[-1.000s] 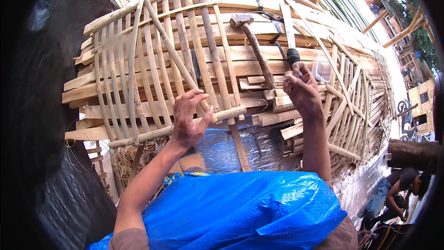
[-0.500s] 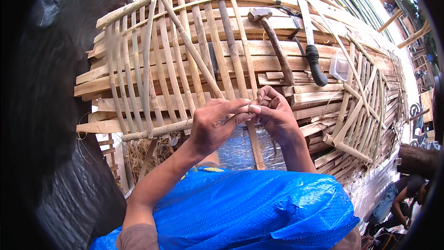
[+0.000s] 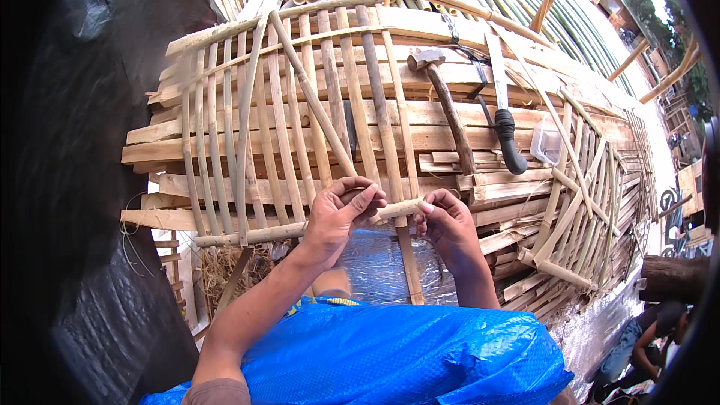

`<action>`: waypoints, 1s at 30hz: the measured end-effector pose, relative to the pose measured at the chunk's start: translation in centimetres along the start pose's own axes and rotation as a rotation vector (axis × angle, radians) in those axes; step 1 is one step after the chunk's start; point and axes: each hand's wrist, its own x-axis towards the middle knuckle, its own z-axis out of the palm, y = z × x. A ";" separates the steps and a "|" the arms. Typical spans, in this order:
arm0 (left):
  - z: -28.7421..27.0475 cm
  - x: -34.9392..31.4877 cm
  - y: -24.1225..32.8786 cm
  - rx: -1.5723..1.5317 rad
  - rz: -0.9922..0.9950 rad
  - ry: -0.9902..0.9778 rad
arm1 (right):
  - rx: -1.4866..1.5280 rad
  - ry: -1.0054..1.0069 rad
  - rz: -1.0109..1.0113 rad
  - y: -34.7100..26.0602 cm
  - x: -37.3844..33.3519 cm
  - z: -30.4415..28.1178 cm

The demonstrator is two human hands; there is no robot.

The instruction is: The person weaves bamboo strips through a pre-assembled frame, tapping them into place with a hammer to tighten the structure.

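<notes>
A bamboo lattice frame point(image 3: 321, 152) lies before me, made of several slats and two crossing strips between round rails. Along its near side runs a bamboo rail point(image 3: 251, 236). My left hand point(image 3: 339, 217) is over this rail, thumb pressed to curled fingers; whatever they pinch is too small or hidden. At the rail's right end, my right hand point(image 3: 450, 231) has thumb and fingertips closed on the tip. A flat slat point(image 3: 409, 262) sticks out toward me below the rail, between my hands. Blue plastic sheeting point(image 3: 375, 352) covers my lap.
Beyond my right hand lie a hammer point(image 3: 448, 109), a black-handled machete point(image 3: 505, 135) and a clear plastic box point(image 3: 546, 141) on split planks. A second lattice frame point(image 3: 574, 202) is at right. Black sheeting point(image 3: 90, 180) hangs at left. Another person point(image 3: 645, 345) crouches lower right.
My hands, which met at the fingertips, have parted: the left moved slightly left, the right onto the rail's end. The scene sits a little lower in view.
</notes>
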 end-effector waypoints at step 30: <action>-2.9 0.6 -3.1 1.104 0.551 0.086 | -1.463 0.474 -0.463 -5.4 12.6 -7.4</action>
